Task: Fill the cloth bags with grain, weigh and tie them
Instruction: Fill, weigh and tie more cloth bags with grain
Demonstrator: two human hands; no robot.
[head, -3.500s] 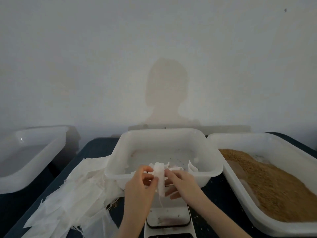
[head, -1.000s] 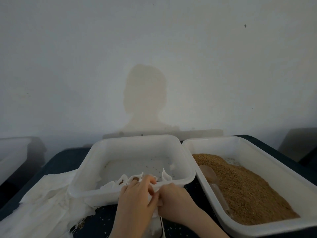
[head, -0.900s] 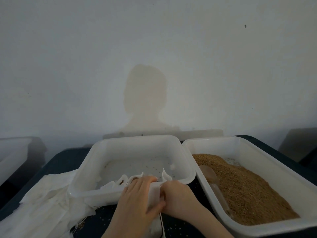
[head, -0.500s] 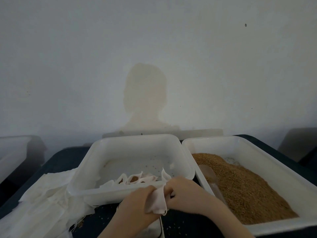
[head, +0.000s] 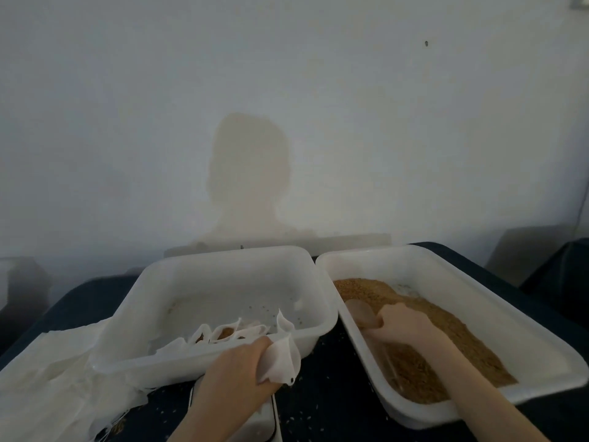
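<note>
From the head view, the left hand [head: 237, 373] sits at about 6 o'clock, its fingers curled round an empty white cloth bag [head: 282, 358] held just in front of the middle tray [head: 223, 282]. The right hand [head: 404, 323] reaches to 4 o'clock into the grain tray [head: 471, 301], fingers curled over the handle of a clear scoop [head: 361, 311]; the scoop's bowl lies against the brown grain [head: 446, 339] and its outline is hard to make out. Inside the middle tray, along its near wall, stand several filled bags [head: 223, 333] with open tops, partly hidden by the rim. A pile of spare cloth bags [head: 51, 374] lies at 8 o'clock, cut off by the frame. The scale [head: 267, 419] on the dark desk [head: 318, 409] is mostly covered by the left wrist.
</note>
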